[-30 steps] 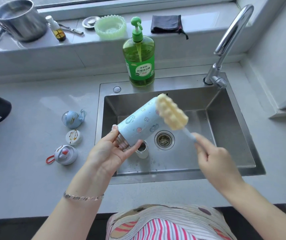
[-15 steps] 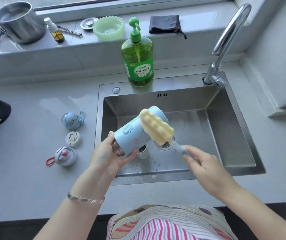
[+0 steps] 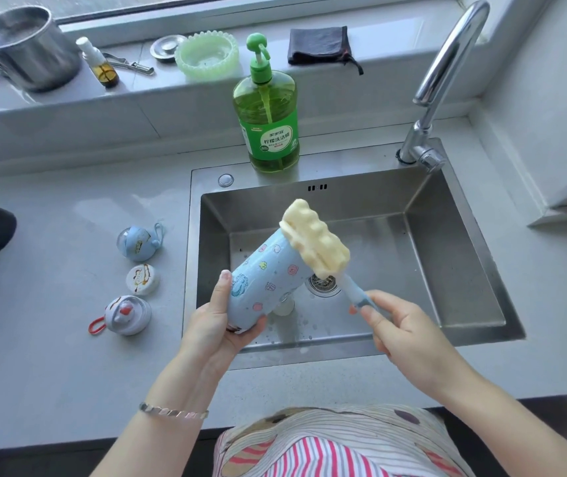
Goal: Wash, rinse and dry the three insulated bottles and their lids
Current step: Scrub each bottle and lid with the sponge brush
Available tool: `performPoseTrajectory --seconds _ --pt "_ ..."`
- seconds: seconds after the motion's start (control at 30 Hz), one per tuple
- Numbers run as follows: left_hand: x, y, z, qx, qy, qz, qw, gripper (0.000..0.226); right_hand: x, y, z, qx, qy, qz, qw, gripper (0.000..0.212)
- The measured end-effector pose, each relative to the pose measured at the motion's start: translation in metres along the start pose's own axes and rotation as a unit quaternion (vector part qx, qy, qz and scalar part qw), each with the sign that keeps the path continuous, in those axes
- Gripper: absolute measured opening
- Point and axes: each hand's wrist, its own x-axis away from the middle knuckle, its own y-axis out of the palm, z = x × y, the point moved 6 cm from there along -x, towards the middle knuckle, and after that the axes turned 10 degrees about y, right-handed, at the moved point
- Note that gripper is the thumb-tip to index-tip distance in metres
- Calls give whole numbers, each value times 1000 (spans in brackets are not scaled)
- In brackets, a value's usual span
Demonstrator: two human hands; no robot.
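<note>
Okay, mid-scrub on outside of bottle (image 3: 264, 277). Held tilted over sink (image 3: 464, 270), near end wrapped in left hand (image 3: 218, 325), grip curled right round it. Pinching handle of brush (image 3: 316, 239) with right hand (image 3: 409, 332), yellow sponge head pressed on far end of bottle. Tips imo: long strokes down whole body, rotate bit by bit with left hand, hold firm against soapy slip. Keep low over sink to catch drips. Leave lids (image 3: 142, 278) left of sink for later.

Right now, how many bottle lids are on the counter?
3, in a row left of the sink: a blue lid farthest back, a white lid in the middle, a grey lid with a red loop nearest. None looks hidden.
</note>
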Motion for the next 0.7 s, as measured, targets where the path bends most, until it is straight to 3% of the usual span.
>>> performPoseTrajectory --seconds 0.13,0.7 --pt "-1 0 0 4 5 -5 1000 34 -4 -6 1 22 0 32 999 23" --pt "0 2 4 13 10 2 1000 34 -8 -5 -9 50 -29 39 998 20"
